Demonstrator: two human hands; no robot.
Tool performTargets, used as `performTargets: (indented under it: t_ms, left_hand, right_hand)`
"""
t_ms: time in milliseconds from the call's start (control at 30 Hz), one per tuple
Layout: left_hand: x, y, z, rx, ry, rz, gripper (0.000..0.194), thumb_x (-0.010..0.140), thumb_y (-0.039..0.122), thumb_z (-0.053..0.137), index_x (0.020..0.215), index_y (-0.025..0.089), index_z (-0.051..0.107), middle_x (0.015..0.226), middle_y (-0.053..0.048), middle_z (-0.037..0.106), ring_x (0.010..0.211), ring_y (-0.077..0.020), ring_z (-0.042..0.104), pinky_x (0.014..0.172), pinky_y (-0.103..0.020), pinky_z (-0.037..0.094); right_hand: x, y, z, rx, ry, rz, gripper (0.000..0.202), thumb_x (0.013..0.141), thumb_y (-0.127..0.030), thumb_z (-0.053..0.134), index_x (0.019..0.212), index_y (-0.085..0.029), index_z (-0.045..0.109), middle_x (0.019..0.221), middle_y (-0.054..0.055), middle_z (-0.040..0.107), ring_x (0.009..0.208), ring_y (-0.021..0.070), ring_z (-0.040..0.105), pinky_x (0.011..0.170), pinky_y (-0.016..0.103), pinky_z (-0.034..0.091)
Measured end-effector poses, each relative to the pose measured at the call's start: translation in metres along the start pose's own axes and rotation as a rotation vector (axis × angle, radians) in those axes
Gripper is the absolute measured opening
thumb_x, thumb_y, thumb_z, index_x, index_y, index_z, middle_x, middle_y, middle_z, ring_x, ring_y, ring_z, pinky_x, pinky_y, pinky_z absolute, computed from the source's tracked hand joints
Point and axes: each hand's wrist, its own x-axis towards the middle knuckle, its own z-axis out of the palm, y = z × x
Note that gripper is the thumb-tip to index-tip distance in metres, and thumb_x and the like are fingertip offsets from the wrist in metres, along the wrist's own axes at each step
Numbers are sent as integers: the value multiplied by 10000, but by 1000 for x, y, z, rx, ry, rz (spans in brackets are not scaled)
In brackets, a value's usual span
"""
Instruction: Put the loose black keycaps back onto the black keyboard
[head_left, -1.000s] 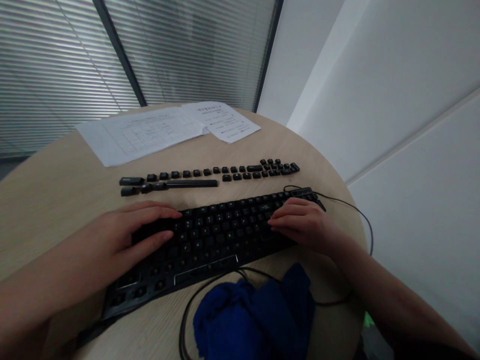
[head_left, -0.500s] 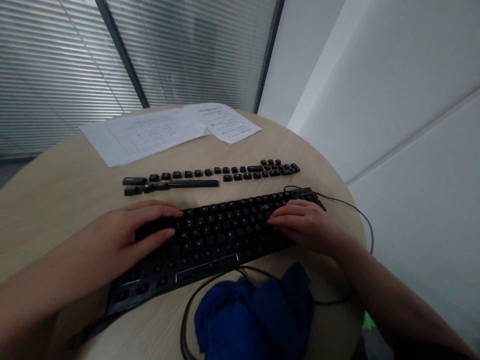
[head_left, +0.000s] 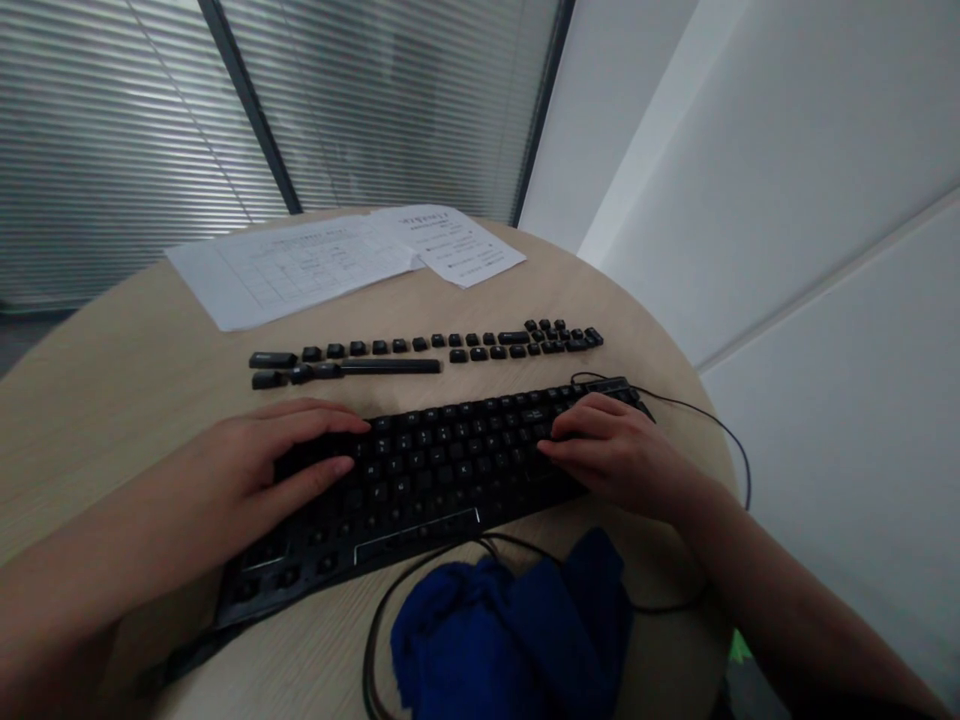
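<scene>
Both hands (head_left: pixel 247 470) rest flat on black keyboard (head_left: pixel 442 465).

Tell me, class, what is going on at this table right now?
A person rests both hands on a black keyboard lying on a round wooden table. The left hand lies flat over its left end; the right hand sits on its right end. Several keys are off the board: loose keycaps lie in rows behind it. A blue cloth sits in front, papers farther back.
</scene>
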Motion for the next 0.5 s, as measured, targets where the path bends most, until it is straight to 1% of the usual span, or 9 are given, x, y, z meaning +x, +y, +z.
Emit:
performTargets:
  t_ms: [100, 167, 333, 433, 500]
  left_hand:
    - [-1, -7, 4, -9, 59, 49, 361, 953, 504, 496, 1158, 304, 716, 1181, -14, 750, 1031, -246, 711, 963, -462, 564]
    - [-2, -11, 7, -6, 73, 61, 363, 949, 524, 497, 1151, 316, 718, 1179, -7, 753, 1025, -246, 718, 942, -464, 577]
    - [0, -12, 8, 4, 86, 80, 358, 947, 521, 504, 1149, 311, 713, 1179, -7, 757, 1024, -233, 719, 940, -467, 578]
    - [2, -10, 6, -1, 96, 78, 382, 938, 539, 501, 1132, 299, 725, 1157, -14, 764, 1002, -232, 722, 932, -471, 579]
    - [3, -9, 6, -8, 102, 74, 400, 932, 556, 497, 1119, 293, 733, 1150, -20, 768, 1000, -235, 724, 928, -478, 579]
  right_hand:
    - [1, -1, 0, 23, -6, 21, 203, 1018, -242, 583, 1033, -204, 781, 926, 70, 682, 848, 179, 585, 775, 336, 526]
    - [1, -1, 1, 51, -28, 24, 202, 1024, -242, 579, 1041, -194, 775, 909, 63, 676, 831, 171, 576, 767, 329, 512]
    - [1, -2, 2, 96, -89, 64, 211, 1030, -256, 571, 993, -200, 771, 957, 61, 693, 852, 170, 596, 805, 343, 491]
    - [0, -1, 3, 104, -84, 63, 210, 1027, -258, 573, 984, -205, 771, 982, 59, 709, 857, 171, 610, 819, 357, 484]
    - [-1, 2, 4, 116, -41, 37, 189, 1017, -248, 585, 1008, -210, 769, 965, 54, 717, 858, 173, 617, 828, 364, 484]
